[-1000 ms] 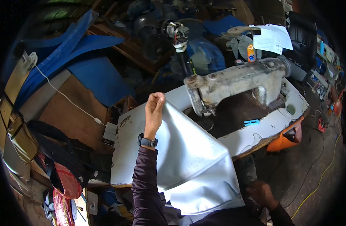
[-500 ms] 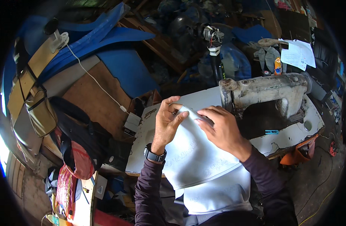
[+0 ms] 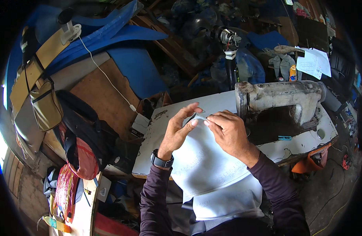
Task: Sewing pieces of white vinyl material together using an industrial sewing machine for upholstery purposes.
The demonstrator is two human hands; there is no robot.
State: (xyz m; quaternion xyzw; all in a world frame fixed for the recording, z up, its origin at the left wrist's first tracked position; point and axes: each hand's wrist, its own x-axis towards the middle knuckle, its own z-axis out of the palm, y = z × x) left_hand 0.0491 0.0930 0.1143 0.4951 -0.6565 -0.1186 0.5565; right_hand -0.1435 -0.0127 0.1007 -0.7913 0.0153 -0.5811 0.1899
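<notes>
A sheet of white material (image 3: 208, 165) with faint print drapes from my hands over the table's front edge toward my lap. My left hand (image 3: 179, 128), a dark watch on its wrist, pinches the sheet's upper edge between thumb and fingers. A small dark, thin thing (image 3: 192, 117) shows between those fingers; its kind I cannot make out. Close beside it, my right hand (image 3: 230, 131) is closed, thumb and fingertips pressed on the same edge. To the right of both hands stands a worn grey sewing machine (image 3: 283, 95) on the white tabletop (image 3: 224, 103).
A blue clip (image 3: 284, 138) lies on the table in front of the machine. Papers (image 3: 314, 63) and an orange-yellow tube (image 3: 292, 73) sit behind it. An orange pouch (image 3: 311, 162) hangs under the right edge. At left are a dark backpack (image 3: 76, 122) and a brown board (image 3: 106, 92).
My right hand's fingers have drawn together on the sheet's edge, close to my left fingertips. The raised fold between my hands has flattened. The whole view has shifted slightly.
</notes>
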